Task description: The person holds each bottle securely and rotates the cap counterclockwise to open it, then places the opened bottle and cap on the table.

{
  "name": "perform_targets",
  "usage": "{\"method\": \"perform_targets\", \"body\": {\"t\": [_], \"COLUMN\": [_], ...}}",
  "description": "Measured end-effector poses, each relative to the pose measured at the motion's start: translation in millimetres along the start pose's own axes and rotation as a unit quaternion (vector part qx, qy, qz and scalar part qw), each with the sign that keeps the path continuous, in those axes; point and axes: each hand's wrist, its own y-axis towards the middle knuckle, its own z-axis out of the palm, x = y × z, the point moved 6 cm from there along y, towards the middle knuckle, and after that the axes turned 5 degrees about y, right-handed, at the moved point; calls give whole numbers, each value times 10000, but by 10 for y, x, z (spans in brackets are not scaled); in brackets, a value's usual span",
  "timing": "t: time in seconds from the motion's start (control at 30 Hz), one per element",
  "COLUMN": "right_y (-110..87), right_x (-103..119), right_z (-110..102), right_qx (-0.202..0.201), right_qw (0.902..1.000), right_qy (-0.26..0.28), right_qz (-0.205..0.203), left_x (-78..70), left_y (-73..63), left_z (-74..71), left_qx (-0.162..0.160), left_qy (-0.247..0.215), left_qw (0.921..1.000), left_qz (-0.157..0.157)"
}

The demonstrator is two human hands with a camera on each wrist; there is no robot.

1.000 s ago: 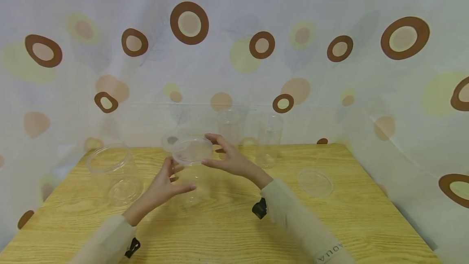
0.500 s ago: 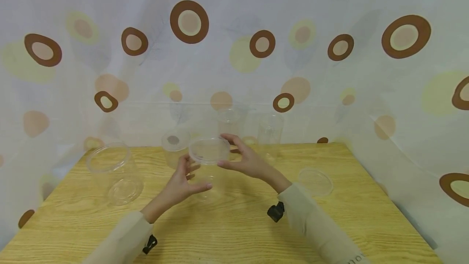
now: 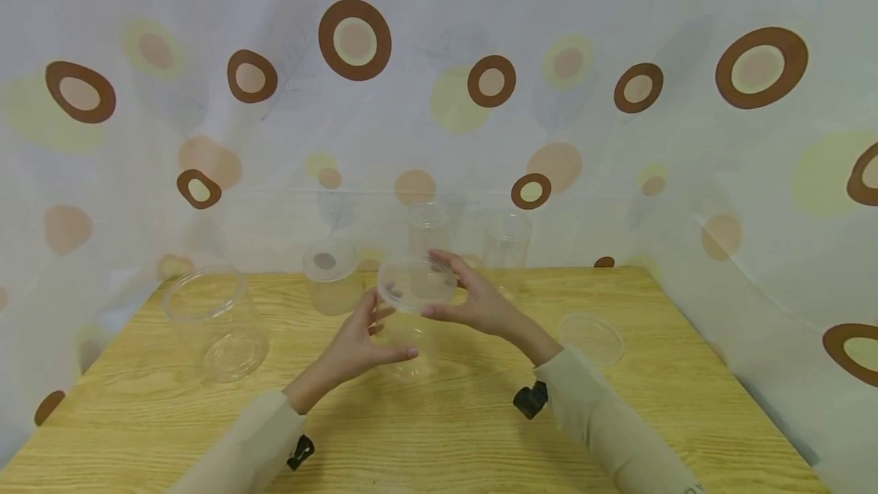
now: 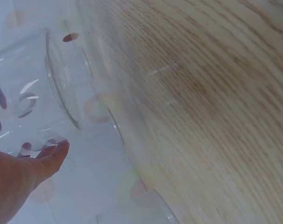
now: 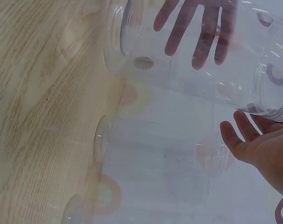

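A large clear plastic jar (image 3: 411, 341) stands upright between my two hands over the middle of the table. My left hand (image 3: 360, 341) grips its side, thumb in front and spread fingers (image 5: 207, 37) showing through the clear wall in the right wrist view. Up at the jar's round top (image 3: 417, 286), my right hand (image 3: 476, 299) holds the edge, thumb in front and fingers behind. The left wrist view shows the jar's base end (image 4: 62, 84) near the wood. Whether the base touches the table, I cannot tell.
At the left stands a wide open jar (image 3: 213, 326). Behind are a jar with a whitish top (image 3: 332, 280) and two tall clear jars, one (image 3: 428, 227) near the middle and one (image 3: 506, 250) further right. A flat clear lid (image 3: 591, 339) lies right on the wooden table (image 3: 439, 441).
Both hands have moved to the right together with the jar, away from the whitish-topped jar, which now shows more fully. The hands' hold looks the same.
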Motion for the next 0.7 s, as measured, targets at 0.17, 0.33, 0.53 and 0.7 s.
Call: {"method": "perform_targets", "body": {"t": [0.17,0.33,0.53,0.7], "right_y": [-25,-33,-54,-84], "right_x": [5,32,59,61], "right_z": [-49,-75,-88,-103], "right_qx": [-101,-246,-426,-522], "right_qw": [9999,9994,9972,9948], "right_qy": [-26,184,550,746], "right_qz": [-38,-147,-284,-449], "left_x": [-21,-44,-61,-124], "left_y": [28,60,89,100], "left_z": [25,53,73,74], "left_qx": [75,148,185,282], "left_qy": [-118,-390,-584,-597], "left_qw": [9999,9991,9978,9975], "left_qz": [14,114,237,265]}}
